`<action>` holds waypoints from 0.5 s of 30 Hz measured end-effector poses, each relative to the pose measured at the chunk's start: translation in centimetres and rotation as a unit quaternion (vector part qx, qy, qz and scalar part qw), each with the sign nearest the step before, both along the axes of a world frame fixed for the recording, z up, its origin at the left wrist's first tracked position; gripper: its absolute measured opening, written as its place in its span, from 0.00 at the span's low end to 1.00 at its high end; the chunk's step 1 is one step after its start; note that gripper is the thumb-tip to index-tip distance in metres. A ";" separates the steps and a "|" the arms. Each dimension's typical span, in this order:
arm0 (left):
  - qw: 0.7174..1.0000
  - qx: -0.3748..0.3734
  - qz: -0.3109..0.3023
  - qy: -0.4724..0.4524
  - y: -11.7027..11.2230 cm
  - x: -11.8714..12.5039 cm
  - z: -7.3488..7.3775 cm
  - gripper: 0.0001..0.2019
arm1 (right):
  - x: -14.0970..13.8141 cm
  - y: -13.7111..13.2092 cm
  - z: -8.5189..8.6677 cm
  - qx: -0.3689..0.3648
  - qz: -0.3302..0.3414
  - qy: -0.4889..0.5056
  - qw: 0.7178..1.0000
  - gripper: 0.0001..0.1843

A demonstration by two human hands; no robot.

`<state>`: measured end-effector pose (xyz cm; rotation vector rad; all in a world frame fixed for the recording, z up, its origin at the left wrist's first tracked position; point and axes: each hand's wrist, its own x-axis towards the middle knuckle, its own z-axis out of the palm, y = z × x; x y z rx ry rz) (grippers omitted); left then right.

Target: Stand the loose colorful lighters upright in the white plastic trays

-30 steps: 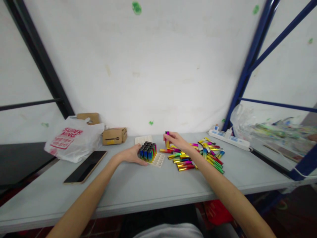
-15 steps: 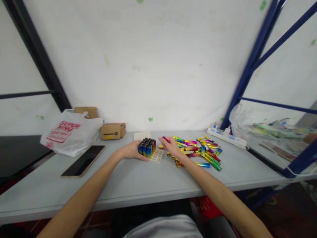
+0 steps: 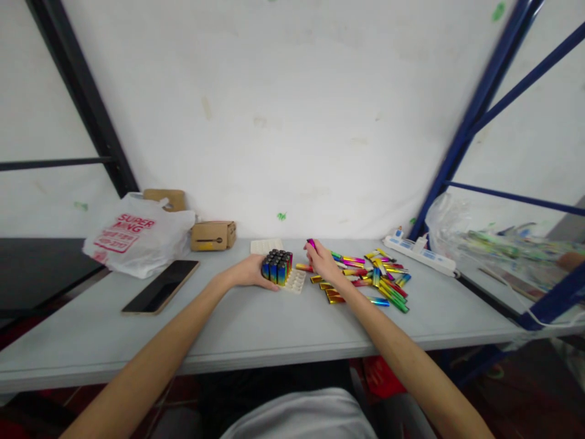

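At the left end of the grey table (image 3: 237,326), a white plastic bag (image 3: 150,238) reads SUPER MING in red, the smaller lines beneath too blurred for me to make out. Towards the middle, the left hand (image 3: 250,272) is curved about upright dark-topped cylinders (image 3: 276,268) in a pale tray (image 3: 297,283), thumb along their near side. Just right, the right hand (image 3: 322,262) pinches one purple-ended cylinder (image 3: 311,242), its end above the fingertips, near strewn shiny cylinders (image 3: 393,295).

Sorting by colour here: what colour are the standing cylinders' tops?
The cylinder tops are black; the head view shows them best.
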<state>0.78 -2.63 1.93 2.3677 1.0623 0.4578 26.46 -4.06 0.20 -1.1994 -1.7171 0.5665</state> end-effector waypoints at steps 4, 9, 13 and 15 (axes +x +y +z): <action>1.000 -0.003 0.005 0.002 0.2 0.0 -0.2 0.41 | 0.2 0.0 0.2 0.037 0.055 -0.104 0.992 0.18; 1.000 -0.002 0.003 0.005 0.4 -0.1 -0.4 0.39 | -0.2 0.0 -0.4 0.127 0.042 -0.194 0.972 0.20; 1.000 -0.008 0.007 -0.004 0.5 -0.1 -0.5 0.40 | -0.2 0.0 -0.5 0.113 0.012 -0.227 0.967 0.21; 1.000 -0.008 0.007 -0.006 0.4 -0.1 -0.5 0.40 | -0.1 0.0 -0.6 0.100 0.008 -0.235 0.967 0.21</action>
